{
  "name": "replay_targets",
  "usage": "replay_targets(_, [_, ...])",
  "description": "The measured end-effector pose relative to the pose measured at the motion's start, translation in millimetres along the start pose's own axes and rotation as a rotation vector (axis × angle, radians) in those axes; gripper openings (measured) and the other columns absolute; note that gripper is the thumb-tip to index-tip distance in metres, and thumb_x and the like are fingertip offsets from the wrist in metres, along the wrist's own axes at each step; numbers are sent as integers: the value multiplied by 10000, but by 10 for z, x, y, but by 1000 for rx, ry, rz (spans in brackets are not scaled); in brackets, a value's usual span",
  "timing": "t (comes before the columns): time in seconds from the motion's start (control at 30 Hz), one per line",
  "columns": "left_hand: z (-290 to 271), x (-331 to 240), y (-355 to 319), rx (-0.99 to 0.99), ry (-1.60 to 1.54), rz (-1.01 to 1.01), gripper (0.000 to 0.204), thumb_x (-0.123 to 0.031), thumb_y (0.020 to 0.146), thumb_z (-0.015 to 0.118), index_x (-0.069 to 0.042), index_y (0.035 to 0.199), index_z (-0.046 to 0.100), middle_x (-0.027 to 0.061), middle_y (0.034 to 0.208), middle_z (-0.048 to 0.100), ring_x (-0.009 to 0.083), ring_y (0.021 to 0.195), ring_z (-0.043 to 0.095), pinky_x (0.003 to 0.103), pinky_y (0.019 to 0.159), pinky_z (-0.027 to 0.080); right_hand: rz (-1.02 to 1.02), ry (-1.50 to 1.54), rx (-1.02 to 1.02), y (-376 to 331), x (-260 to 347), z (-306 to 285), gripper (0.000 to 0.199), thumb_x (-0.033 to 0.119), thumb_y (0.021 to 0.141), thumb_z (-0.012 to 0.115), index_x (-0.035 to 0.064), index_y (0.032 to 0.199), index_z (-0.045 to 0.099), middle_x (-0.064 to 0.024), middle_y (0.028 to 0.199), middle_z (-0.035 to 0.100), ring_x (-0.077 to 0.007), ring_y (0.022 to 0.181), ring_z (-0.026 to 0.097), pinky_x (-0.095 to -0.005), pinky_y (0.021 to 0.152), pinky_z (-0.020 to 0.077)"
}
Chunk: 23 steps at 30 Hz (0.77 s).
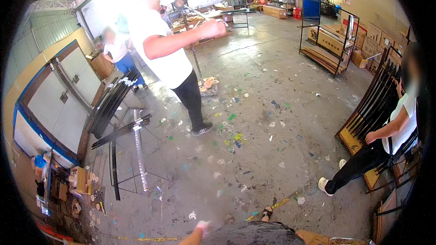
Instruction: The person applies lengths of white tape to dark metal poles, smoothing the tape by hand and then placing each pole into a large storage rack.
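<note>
At the lower edge, my left hand (pixel 203 227) hangs beside the dark cloth (pixel 254 235) over my body. It looks pale, perhaps gloved, and its fingers are too blurred to make out, so I cannot tell whether it holds anything. Below it is the speckled grey floor (pixel 272 163). My right hand does not show. One foot in a dark sandal (pixel 267 213) stands just ahead of my body.
Black rods (pixel 113 104) lie on a thin stand at left, near a co-worker in white (pixel 159 50) with an arm stretched out. Another person (pixel 399 122) touches a rack of dark rods (pixel 370 104) at right. A metal shelf cart (pixel 329 41) stands farther back.
</note>
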<state>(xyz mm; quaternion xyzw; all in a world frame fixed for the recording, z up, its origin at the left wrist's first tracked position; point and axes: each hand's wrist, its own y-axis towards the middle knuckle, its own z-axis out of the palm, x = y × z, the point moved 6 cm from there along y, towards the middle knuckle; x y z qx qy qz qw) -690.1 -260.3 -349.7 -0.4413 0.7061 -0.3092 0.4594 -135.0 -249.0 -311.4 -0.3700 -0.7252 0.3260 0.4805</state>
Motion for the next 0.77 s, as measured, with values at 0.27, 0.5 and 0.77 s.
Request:
replay_targets(0.27, [34, 168, 573, 47, 21, 63, 403, -353, 812, 529, 14, 960, 606, 161, 880, 641, 291, 786, 615, 396, 694, 474, -134, 196, -101, 641, 131, 95, 103, 78, 759, 589, -6, 702, 572, -89, 581, 576, -173, 484, 553, -300, 433, 438])
replay_targets(0.5, [254, -154, 795, 93, 42, 202, 400, -354, 822, 517, -7, 1014, 577, 194, 953, 630, 320, 817, 611, 404, 700, 476, -156, 269, -156, 618, 480, 72, 140, 94, 763, 584, -2, 663, 606, -64, 562, 585, -145, 477, 548, -291, 430, 430])
replay_targets(0.77, [119, -398, 292, 54, 531, 407, 285, -285, 836, 519, -52, 996, 553, 218, 923, 622, 338, 764, 625, 412, 636, 493, -52, -144, -57, 28, 422, 66, 178, 188, 761, 620, 19, 809, 650, -91, 691, 630, -193, 620, 603, -352, 578, 487])
